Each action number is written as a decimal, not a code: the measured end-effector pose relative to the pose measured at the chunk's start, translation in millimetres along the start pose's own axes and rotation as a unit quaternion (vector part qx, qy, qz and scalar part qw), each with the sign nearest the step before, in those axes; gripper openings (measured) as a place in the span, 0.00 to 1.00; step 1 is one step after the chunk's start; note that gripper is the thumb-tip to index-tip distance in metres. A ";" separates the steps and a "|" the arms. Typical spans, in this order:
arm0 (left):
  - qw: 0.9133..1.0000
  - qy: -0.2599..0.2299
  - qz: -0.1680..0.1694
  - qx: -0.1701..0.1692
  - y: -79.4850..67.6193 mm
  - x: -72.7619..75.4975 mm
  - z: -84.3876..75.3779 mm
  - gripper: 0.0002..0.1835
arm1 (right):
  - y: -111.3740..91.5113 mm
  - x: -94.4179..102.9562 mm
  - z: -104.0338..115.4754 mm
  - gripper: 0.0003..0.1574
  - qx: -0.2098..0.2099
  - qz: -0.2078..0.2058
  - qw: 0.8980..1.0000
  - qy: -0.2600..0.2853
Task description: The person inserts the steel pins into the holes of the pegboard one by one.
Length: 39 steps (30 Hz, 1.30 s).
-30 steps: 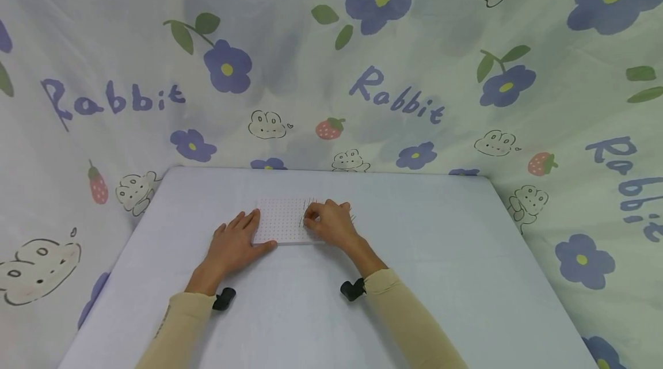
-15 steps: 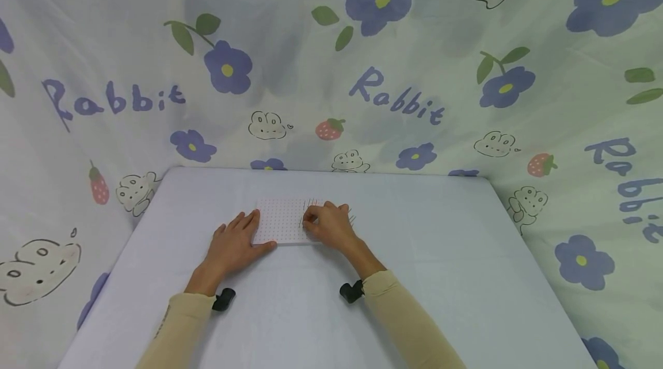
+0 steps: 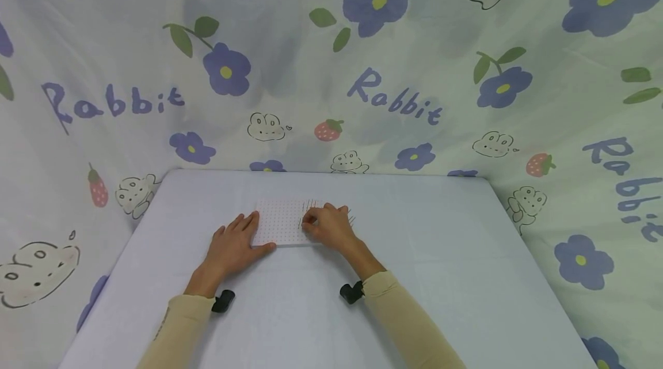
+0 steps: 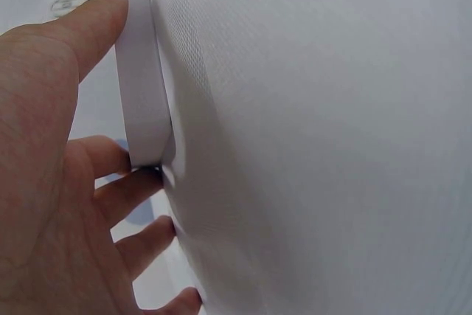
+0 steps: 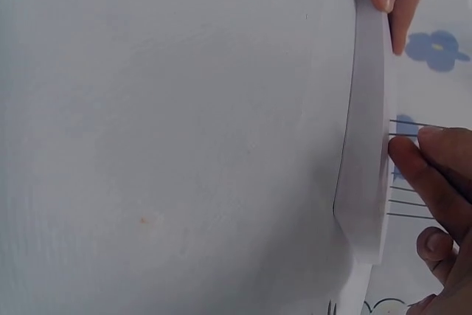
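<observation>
A white board with a grid of small holes lies flat. Several thin dark pins stand in its right part; the right wrist view shows more pins in a row. My left hand braces the board's near left corner, thumb on the front edge, spread fingers at the left side. In the left wrist view the thumb touches the board's side. My right hand is over the board's right part, thumb and forefinger pinching one slim pin near the surface. That hand hides much of the board's right side.
The board lies on a white cloth-covered table. A patterned curtain encloses the back and sides. A small black device sits at the left wrist and another black device at the right.
The whole head view has shifted slightly. Both hands stay nearly in place; the right fingertips remain at the same part of the board.
</observation>
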<state>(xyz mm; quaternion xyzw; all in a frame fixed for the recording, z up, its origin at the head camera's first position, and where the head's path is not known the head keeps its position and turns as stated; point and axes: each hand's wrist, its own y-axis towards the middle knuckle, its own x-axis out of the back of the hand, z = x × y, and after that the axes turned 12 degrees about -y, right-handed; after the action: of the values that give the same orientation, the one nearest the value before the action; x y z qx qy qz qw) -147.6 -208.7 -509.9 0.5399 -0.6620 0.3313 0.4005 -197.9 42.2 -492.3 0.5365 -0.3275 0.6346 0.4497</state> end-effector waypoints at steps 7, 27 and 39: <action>1.000 0.003 0.001 -0.001 -0.3 -0.7 1.6 0.54 | -2.2 0.5 -6.2 0.06 -0.009 0.010 1.000 0.018; 1.000 -0.004 0.005 0.001 -0.6 0.7 0.7 0.54 | -10.5 14.3 -67.6 0.08 -0.049 0.001 0.998 0.031; 1.000 0.003 0.004 -0.004 3.0 -3.1 6.4 0.54 | -20.9 10.6 -93.9 0.05 -0.060 0.026 0.998 0.015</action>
<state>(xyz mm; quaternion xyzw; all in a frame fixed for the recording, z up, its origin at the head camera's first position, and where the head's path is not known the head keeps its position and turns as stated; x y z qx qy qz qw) -151.3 -212.2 -515.6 0.5347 -0.6643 0.3322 0.4031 -215.2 136.8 -503.1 0.4903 -0.3719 0.6334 0.4691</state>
